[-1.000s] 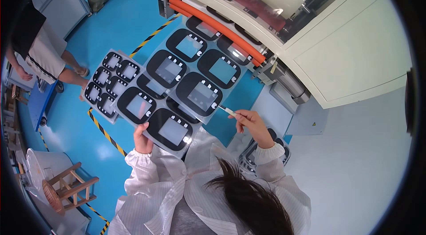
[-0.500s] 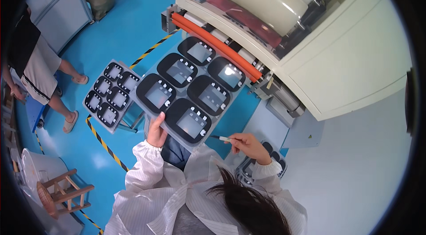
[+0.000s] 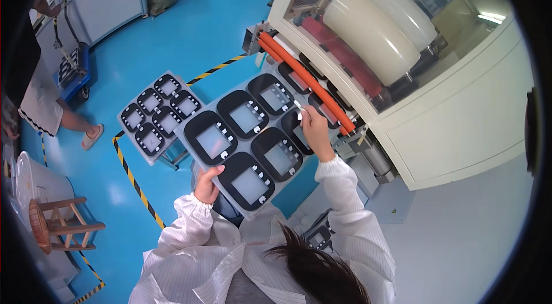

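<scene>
A pale grey sheet or tray [image 3: 244,144] carries several black rounded panels [image 3: 248,184] with clear windows and small white marks. It lies in front of me, its far end at the machine's orange roller [image 3: 305,77]. My left hand [image 3: 208,185] is closed on its near left edge, thumb on top. Over the far right panels, my right hand [image 3: 315,131] is closed on a slim pale-handled tool [image 3: 298,105]. The tool points forward and left, close to the panels. I cannot tell whether its tip touches; the exact tool kind is unclear.
A machine [image 3: 437,131] with large white rolls [image 3: 374,34] stands at the right. Left of my sheet, a similar panel tray [image 3: 155,110] rests on a stand. Farther left are a person's leg [image 3: 75,120], a blue trolley [image 3: 77,77] and a wooden stool [image 3: 63,226].
My right hand has moved forward with the tool, from beside the near right edge to over the far panels. The view has shifted; more panels show under the roller. My left hand keeps its hold.
</scene>
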Demonstrator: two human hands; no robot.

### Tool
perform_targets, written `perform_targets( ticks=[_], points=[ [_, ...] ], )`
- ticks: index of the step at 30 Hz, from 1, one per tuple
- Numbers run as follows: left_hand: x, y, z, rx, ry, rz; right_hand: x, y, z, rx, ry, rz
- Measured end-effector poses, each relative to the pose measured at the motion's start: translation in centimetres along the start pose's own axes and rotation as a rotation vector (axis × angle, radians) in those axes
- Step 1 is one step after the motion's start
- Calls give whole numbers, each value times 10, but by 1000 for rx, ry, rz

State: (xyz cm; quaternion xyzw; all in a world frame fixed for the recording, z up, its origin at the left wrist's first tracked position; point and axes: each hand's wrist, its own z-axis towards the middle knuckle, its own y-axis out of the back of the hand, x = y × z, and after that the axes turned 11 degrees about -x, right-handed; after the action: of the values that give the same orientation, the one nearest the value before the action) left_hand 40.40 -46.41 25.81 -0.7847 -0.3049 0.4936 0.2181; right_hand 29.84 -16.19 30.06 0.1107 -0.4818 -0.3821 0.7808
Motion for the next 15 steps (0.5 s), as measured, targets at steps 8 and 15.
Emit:
perform_targets(
  ticks=[8,15],
  points=[
    [-12,17,-22,-2,-36,-12,13,-67,46,102,120,-191],
    [-26,29,-35,-18,-43,21,33,-98,47,170,179,-360]
  ],
)
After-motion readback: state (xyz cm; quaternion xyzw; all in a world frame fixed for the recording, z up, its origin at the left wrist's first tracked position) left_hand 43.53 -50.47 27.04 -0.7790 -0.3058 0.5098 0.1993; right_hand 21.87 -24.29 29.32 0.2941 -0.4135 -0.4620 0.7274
